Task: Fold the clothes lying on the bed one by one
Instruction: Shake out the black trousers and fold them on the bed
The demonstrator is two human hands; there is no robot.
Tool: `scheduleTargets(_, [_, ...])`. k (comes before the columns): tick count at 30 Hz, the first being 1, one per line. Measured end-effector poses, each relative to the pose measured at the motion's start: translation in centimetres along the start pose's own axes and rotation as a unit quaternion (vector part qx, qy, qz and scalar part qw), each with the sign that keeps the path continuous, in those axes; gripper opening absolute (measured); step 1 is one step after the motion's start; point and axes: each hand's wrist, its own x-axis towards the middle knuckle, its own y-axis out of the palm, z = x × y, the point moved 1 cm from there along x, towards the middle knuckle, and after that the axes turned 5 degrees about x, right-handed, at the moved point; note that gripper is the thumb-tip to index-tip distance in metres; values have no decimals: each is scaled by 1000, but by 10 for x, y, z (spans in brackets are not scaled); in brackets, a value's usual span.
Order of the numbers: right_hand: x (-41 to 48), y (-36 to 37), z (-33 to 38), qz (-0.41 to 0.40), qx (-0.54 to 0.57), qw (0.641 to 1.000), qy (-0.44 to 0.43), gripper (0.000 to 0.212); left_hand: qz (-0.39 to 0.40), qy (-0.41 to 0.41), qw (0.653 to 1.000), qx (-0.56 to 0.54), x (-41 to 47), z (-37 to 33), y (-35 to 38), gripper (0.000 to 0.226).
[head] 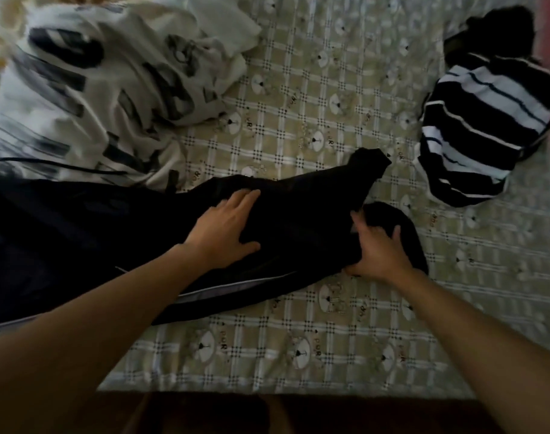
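Cloth under both hands: a black garment (117,233) lies across the checked bed sheet (298,346), running from the left edge of view to the middle. A pale stripe (230,288) shows along its near side.

The left hand (225,228) rests flat on the garment's middle, fingers spread and palm down, pressing the cloth to the bed. The right hand (380,250) curls round the bunched dark end on the right, thumb on one side of the fold and fingers over the other.

A loose white printed garment (111,89) lies heaped at the upper left, touching the black one along its far edge. A striped garment (483,133) lies as a compact bundle well apart on the right, with a dark bundle (502,29) just beyond it.

The black fabric appears thin, limp and light, possibly smooth enough to slide on itself. It will not hold a crease unless flattened, and it sags wherever it is unsupported. The best hold is judged to be at hems or corners, with a pinch at each side of an end while the flat hand anchors the fold line. Gathering the bunched end risks folding wrinkles in. Blur hides finer detail of seams and openings.
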Motion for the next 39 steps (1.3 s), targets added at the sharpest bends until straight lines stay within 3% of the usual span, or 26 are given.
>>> scheduleTargets(2, [6,-5,-4,87,-60,994,-2,97,63,-19,997,45,10,-5,7,96])
scheduleTargets(5, [4,-37,12,276,-106,955,-4,34,148,40,988,31,11,-1,0,59])
scheduleTargets(7, [2,-79,28,321,-96,942,-14,27,141,88,986,-30,11,4,-23,31])
scheduleTargets(9, [13,-124,45,211,-94,972,-53,32,80,69,993,-46,18,14,-56,21])
scheduleTargets(11, [30,-162,62,-28,-24,994,-104,33,-3,-9,999,-43,29,26,-88,25])
scheduleTargets(13, [42,-187,82,-262,31,953,-147,45,-123,-105,985,-66,38,44,-114,27])
scheduleTargets(14, [48,-193,90,-328,46,931,-152,56,-191,-156,966,-76,41,52,-123,29])
scheduleTargets(17, [59,-184,95,-403,125,897,-132,65,-295,-259,920,-16,36,53,-125,44])
scheduleTargets(19, [62,-156,81,-428,179,882,-81,60,-335,-147,930,14,28,32,-105,39])
scheduleTargets(21, [66,-123,55,-417,251,873,0,61,-282,29,959,0,16,1,-68,30])
scheduleTargets(23, [70,-93,30,-327,407,845,113,78,-151,133,979,36,-1,-29,-21,40])
scheduleTargets(25, [68,-71,21,-171,594,760,199,84,-28,144,981,126,-14,-53,27,71])
scheduleTargets(27, [69,-58,24,-64,702,685,184,42,40,107,974,196,-19,-65,66,101])
scheduleTargets(28, [69,-56,26,-45,718,674,171,32,55,83,970,223,-19,-67,78,109])
scheduleTargets(31, [71,-49,20,-1,718,673,174,62,65,44,960,269,-13,-69,87,104])
scheduleTargets(35, [54,-37,-27,-33,676,690,254,65,81,111,961,239,-9,-67,69,77])
scheduleTargets(39, [3,-38,-89,-205,605,707,303,71,133,183,956,184,-17,-58,41,64])
